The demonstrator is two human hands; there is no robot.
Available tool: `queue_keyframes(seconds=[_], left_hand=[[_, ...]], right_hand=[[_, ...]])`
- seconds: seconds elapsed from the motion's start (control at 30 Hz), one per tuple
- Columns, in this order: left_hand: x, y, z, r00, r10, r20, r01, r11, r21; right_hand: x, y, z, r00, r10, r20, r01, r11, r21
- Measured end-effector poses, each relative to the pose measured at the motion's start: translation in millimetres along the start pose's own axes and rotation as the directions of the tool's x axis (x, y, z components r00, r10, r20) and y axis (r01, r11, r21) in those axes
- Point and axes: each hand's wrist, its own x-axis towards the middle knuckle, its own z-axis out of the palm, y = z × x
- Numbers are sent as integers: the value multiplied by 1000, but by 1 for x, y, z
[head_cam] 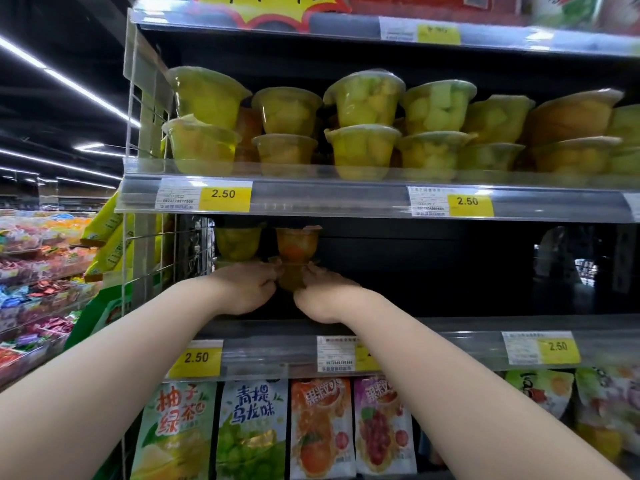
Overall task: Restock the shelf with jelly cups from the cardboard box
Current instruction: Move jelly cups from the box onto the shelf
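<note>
Left hand [246, 285] and right hand [325, 296] grip one orange jelly cup [291, 278] between them inside the middle shelf [485, 322]. A second orange cup [297, 244] sits on it.

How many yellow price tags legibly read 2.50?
4 tags: upper-left tag, upper-right tag, lower-left tag, lower-right tag. A fifth tag sits partly hidden behind the right forearm; the top shelf's tag is blurred.

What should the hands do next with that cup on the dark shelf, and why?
Probably steady it, then let go: the left hand and right hand pinch the lower cup, an orange cup already sits on top, beside the yellow cup.
</note>
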Motion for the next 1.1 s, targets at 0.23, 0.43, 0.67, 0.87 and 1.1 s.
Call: queue_keyframes(seconds=[0.23, 0.43, 0.67, 0.87, 1.1], left_hand=[[2, 1, -4, 998, -38, 39, 39, 999, -17], [-48, 12, -16, 995, 10, -98, -21, 993, -120], [-134, 20, 31, 910, 136, -392, -193, 975, -110], [-204, 15, 97, 974, -37, -222, 17, 996, -93], [-291, 27, 161, 970, -236, -56, 226, 962, -153]], right_hand=[[-2, 3, 3, 997, 35, -75, -29, 996, 79], [-58, -3, 13, 896, -92, -435, 85, 996, -35], [-134, -13, 69, 806, -86, -586, 120, 993, 20], [-189, -26, 125, 893, -15, -450, 71, 992, 107], [-251, -35, 194, 996, -31, -85, 43, 988, 150]])
